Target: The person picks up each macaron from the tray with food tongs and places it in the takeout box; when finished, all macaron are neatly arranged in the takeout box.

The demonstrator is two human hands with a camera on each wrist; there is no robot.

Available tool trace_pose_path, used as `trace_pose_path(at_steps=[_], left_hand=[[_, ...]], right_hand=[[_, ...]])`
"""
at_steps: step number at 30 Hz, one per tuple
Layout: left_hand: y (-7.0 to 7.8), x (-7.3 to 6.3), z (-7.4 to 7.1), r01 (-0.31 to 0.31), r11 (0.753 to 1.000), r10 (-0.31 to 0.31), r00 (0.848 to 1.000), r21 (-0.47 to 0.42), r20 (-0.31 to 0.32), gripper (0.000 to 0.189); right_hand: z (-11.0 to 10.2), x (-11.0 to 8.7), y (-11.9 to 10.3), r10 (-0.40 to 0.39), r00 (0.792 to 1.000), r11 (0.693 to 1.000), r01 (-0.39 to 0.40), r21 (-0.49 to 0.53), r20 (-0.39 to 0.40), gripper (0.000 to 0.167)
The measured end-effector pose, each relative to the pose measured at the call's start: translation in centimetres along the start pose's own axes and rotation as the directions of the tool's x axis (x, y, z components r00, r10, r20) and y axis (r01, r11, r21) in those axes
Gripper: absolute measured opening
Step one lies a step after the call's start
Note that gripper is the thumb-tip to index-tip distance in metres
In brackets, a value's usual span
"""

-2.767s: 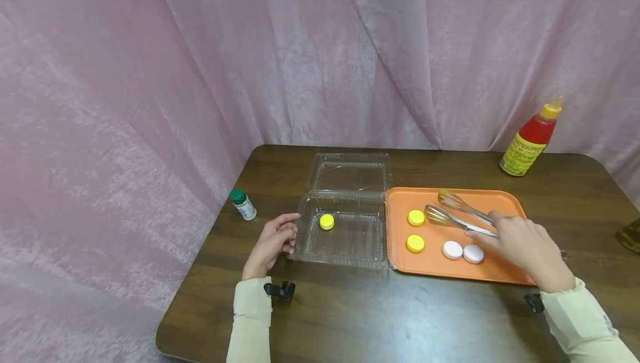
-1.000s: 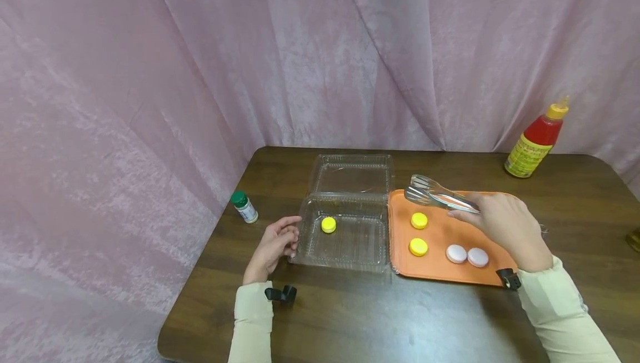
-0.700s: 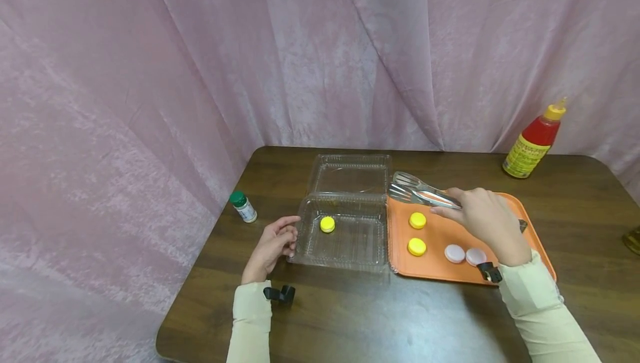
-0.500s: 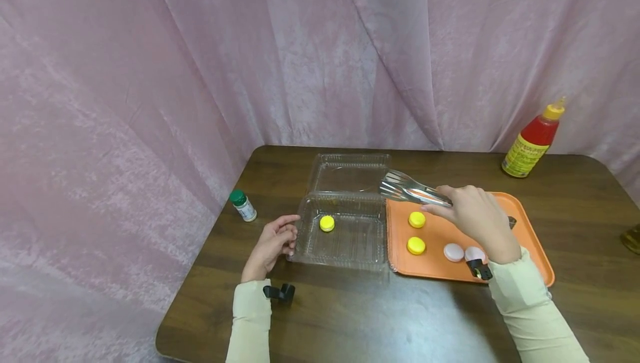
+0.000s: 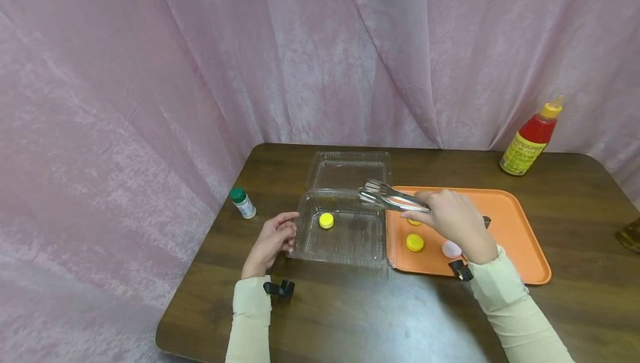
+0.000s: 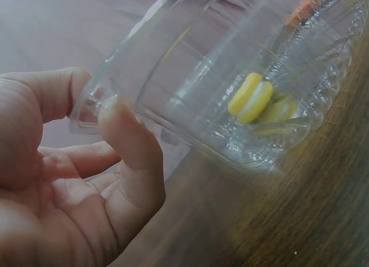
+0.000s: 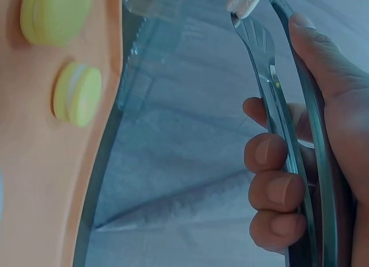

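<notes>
My right hand (image 5: 452, 215) grips metal tongs (image 5: 392, 197), their tips above the right side of the clear plastic container (image 5: 370, 263). In the right wrist view, a pale macaron (image 7: 245, 2) is pinched between the tong tips; it cannot be made out in the head view. My left hand (image 5: 272, 238) pinches the container's left rim between thumb and a finger. Inside the container lies a yellow macaron (image 5: 326, 220). On the orange tray (image 5: 520, 240) are a yellow macaron (image 5: 414, 242), another yellow one (image 5: 414, 222) partly covered by my right hand, and a white macaron (image 5: 451, 249).
The container's lid (image 5: 350, 171) lies folded back behind it. A small green-capped bottle (image 5: 243, 203) stands at the left, and a red sauce bottle (image 5: 532, 139) at the back right. Another bottle (image 5: 630, 235) is cut off at the right edge.
My right hand has lifted the tongs from the tray and carried them left to over the container. The tong arms have drawn closer together. My left hand stays at the rim.
</notes>
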State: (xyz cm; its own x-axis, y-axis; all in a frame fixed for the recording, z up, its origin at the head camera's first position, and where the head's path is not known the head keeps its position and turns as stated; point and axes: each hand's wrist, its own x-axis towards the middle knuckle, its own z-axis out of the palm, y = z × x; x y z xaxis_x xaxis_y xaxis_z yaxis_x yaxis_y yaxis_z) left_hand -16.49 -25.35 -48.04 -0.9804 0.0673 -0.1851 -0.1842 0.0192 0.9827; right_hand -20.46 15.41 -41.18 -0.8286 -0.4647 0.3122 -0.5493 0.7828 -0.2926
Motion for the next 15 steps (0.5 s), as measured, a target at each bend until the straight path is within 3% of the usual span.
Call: trace_pose_path(at_steps=[9,15], left_hand=[[0.4,0.2,0.3,0.013,1.000,-0.012,1.000,0.024,-0.024,0.050],[0.2,0.2,0.4,0.008,1.000,-0.008,1.000,0.019,-0.023,0.050]], right_hand=[[1.1,0.4,-0.7,-0.003,0.999,1.000,0.004,-0.030,0.039,0.042],[2.5,1.1,-1.5,-0.060,0.996,0.998,0.062,-0.031,0.063,0.037]])
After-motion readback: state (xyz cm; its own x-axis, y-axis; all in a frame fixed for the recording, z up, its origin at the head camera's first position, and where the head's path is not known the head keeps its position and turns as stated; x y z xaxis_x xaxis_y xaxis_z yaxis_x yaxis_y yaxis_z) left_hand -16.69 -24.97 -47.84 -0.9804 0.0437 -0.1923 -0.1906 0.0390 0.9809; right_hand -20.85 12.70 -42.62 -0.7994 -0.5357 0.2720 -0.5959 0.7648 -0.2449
